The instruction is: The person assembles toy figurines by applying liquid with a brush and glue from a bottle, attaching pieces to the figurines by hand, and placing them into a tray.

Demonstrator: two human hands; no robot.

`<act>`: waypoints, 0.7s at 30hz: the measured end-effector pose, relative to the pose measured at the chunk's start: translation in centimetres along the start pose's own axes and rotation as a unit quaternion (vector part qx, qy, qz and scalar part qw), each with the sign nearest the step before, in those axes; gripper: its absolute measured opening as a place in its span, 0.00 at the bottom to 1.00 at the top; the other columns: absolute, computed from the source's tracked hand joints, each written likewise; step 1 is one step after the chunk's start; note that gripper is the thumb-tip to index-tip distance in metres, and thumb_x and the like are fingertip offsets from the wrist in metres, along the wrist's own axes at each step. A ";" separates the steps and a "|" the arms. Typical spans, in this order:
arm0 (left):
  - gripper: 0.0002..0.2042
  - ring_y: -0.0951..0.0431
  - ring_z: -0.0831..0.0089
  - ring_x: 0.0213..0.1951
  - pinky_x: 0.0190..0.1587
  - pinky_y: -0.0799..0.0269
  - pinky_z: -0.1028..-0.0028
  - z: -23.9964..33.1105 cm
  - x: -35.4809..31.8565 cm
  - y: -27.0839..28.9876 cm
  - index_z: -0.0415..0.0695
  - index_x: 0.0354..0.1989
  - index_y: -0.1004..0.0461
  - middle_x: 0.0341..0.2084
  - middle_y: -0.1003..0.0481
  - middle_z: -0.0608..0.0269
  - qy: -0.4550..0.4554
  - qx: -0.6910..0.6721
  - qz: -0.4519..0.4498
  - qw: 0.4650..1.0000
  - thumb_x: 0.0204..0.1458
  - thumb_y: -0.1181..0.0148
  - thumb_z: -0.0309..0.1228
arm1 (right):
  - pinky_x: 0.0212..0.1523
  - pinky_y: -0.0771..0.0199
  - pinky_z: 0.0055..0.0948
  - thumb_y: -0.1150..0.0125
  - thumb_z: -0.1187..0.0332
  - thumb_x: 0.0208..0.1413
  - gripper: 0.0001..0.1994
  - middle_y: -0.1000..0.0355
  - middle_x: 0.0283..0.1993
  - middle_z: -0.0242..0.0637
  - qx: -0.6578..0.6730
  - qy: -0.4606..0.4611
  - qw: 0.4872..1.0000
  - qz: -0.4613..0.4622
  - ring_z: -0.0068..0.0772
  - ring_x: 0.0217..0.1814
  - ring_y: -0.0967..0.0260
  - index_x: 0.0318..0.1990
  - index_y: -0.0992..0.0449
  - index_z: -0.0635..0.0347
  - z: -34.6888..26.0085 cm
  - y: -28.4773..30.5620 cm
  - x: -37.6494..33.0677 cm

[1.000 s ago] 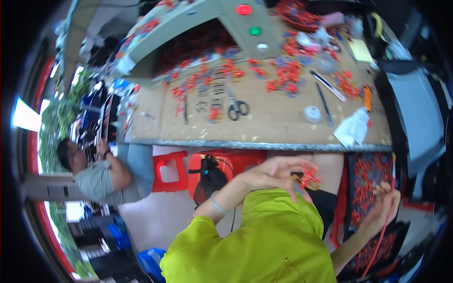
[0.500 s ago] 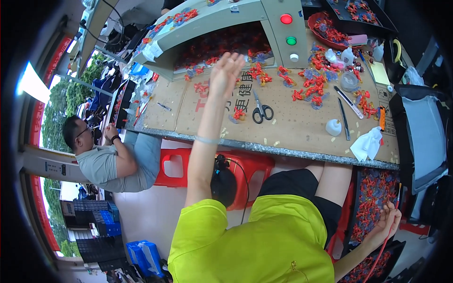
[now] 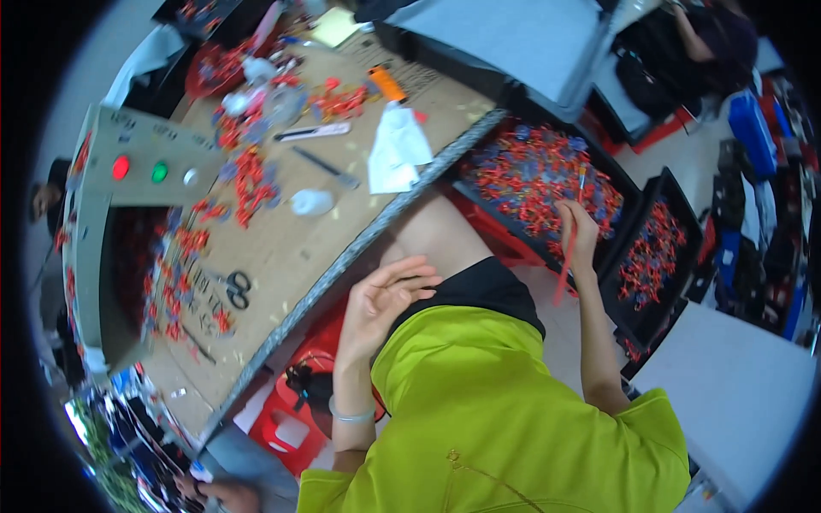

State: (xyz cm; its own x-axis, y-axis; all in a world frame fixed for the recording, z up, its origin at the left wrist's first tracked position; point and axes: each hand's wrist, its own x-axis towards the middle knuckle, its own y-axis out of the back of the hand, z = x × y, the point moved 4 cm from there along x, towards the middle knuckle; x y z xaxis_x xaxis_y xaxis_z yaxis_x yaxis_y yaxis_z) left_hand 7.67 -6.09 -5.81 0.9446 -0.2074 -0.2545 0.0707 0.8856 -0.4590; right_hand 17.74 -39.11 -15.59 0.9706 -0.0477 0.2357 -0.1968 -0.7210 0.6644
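Right hand (image 3: 578, 229) pinches a thin red rod (image 3: 564, 269) — left hand (image 3: 382, 299) empty, fingers spread.

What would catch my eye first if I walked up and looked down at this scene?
Probably the bright yellow-green shirt filling the lower middle, and the black tray heaped with small red and blue parts beside the person's knee. The right hand reaches into that tray holding a thin red stick, while the empty left hand hovers by the edge of the cardboard-covered workbench strewn with more red parts.
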 end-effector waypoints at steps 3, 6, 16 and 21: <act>0.23 0.26 0.58 0.49 0.51 0.29 0.66 -1.5 2.6 -3.2 0.31 0.56 0.37 0.47 0.29 0.47 0.021 0.014 -0.037 0.999 0.56 0.45 0.35 | 0.33 0.29 0.30 0.40 0.76 0.50 0.05 0.28 0.27 0.42 -0.014 -0.025 0.998 0.056 0.35 0.30 0.27 0.34 0.28 0.65 4.5 -0.9 0.9; 0.23 0.26 0.60 0.49 0.51 0.29 0.67 -1.7 4.4 -4.9 0.31 0.55 0.37 0.46 0.28 0.48 0.032 0.016 -0.050 0.998 0.56 0.45 0.35 | 0.31 0.29 0.33 0.35 0.74 0.46 0.10 0.29 0.24 0.42 0.020 -0.061 0.995 0.076 0.37 0.28 0.28 0.31 0.32 0.63 6.7 -2.7 2.6; 0.21 0.24 0.62 0.48 0.50 0.28 0.70 -2.6 5.9 -5.0 0.32 0.54 0.35 0.45 0.27 0.49 0.046 0.032 -0.018 0.998 0.57 0.47 0.34 | 0.31 0.29 0.39 0.32 0.74 0.40 0.14 0.28 0.22 0.42 -0.001 -0.173 0.975 0.142 0.48 0.29 0.27 0.29 0.34 0.60 11.4 -9.2 6.2; 0.20 0.25 0.62 0.48 0.51 0.28 0.69 -3.4 6.0 -4.8 0.33 0.54 0.35 0.45 0.27 0.49 0.072 0.022 -0.010 0.997 0.58 0.48 0.35 | 0.33 0.27 0.28 0.32 0.77 0.41 0.16 0.27 0.27 0.35 0.273 -0.169 0.937 0.136 0.26 0.31 0.28 0.27 0.38 0.58 13.8 -5.6 4.5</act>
State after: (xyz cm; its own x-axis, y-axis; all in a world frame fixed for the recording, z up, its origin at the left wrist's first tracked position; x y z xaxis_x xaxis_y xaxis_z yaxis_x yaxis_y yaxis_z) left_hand 11.85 -12.99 -8.06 0.8871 -0.2796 -0.3672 0.1058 0.8977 -0.4278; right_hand 25.08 -44.82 -28.03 0.9011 -0.4313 0.0448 -0.4333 -0.8920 0.1285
